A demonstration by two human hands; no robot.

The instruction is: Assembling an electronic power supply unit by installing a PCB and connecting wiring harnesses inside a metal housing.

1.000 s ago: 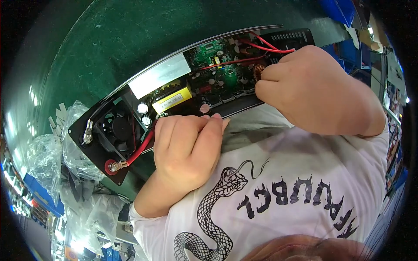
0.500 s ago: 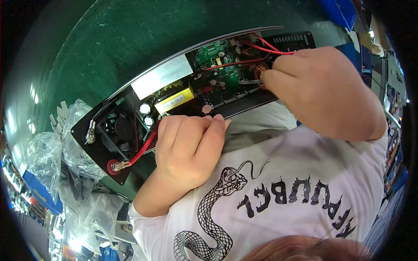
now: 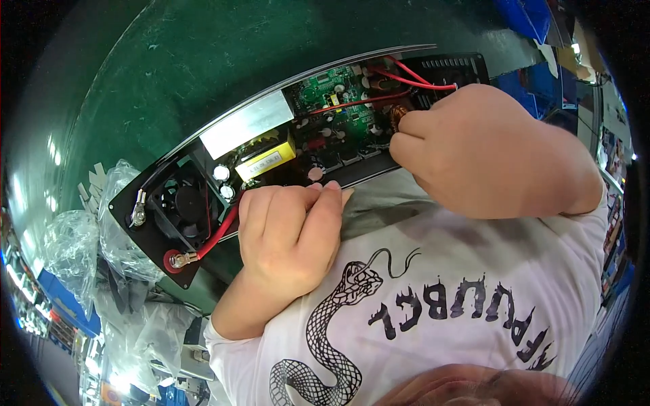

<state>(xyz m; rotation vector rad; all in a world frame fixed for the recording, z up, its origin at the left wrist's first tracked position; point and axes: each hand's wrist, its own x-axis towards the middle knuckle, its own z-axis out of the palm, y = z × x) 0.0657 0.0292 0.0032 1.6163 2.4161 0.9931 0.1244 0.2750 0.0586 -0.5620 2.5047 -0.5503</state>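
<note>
The long black case (image 3: pixel 374 170) slants across the green table (image 3: pixel 203 61), its left end nearer the person. The left hand (image 3: pixel 288 233) sits knuckles-up at the case's near wall, fingers bent inward; its fingertips are hidden, so what its grip holds cannot be told. The right hand (image 3: pixel 491 152) curls like a fist over the case's right end, beside red wires (image 3: pixel 433 86); I cannot tell whether its grip has them. Inside the case, from left to right, are a black fan (image 3: pixel 186 201), a yellow transformer (image 3: pixel 267 162), a green circuit board (image 3: pixel 357 122) and a copper coil (image 3: pixel 398 116). Clear plastic bags (image 3: pixel 71 247) lie left of the case.
</note>
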